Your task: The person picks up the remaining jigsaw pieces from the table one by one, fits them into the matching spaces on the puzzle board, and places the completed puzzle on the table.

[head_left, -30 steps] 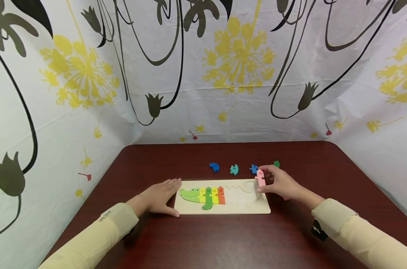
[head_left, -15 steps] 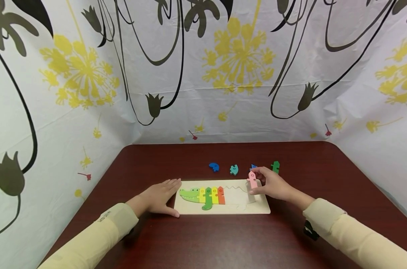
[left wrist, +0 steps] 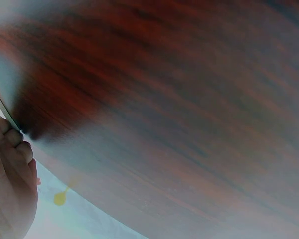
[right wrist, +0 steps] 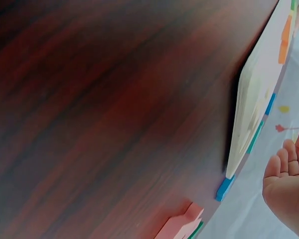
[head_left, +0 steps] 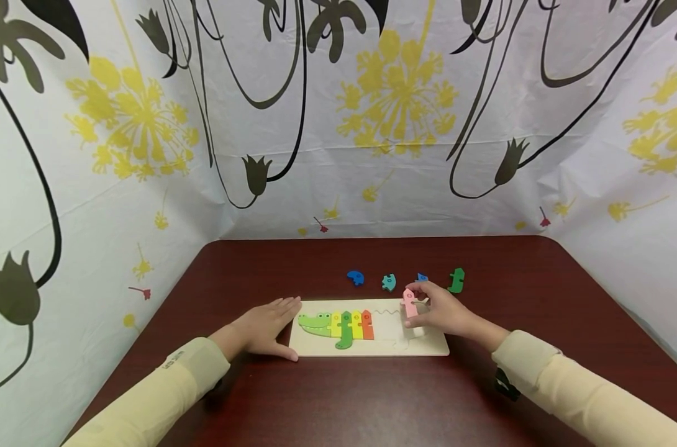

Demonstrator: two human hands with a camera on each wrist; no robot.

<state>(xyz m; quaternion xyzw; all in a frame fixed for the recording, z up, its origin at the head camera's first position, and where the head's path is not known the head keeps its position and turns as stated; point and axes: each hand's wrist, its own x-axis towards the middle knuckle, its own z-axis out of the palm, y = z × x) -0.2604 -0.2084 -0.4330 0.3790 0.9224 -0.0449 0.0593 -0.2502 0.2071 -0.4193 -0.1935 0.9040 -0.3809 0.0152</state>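
Note:
A wooden crocodile puzzle board (head_left: 333,354) lies flat on the table. Its left part holds the light-green head piece (head_left: 316,323), yellow, green and orange pieces (head_left: 368,325); the right part shows a bare outline. At the board's left edge rests my left hand (head_left: 263,329), fingers straight and thumb spread toward the near corner. My right hand (head_left: 441,310) pinches a pink puzzle piece (head_left: 409,303) upright between thumb and fingers, above the bare right part. In the right wrist view, my right hand (right wrist: 289,174) appears at the right edge, with the held piece partly cut off.
Beyond the board lie a blue piece (head_left: 356,277), a teal piece (head_left: 389,282), another blue piece (head_left: 422,277) partly behind my right hand, and a dark-green piece (head_left: 456,280). Another pink piece (right wrist: 182,224) lies beside the board in the right wrist view. A patterned curtain (head_left: 338,124) surrounds the table.
My right hand has moved left with the pink puzzle piece, from the board's right end to farther in over it. The dark-green piece has come into full view. My left hand stays put.

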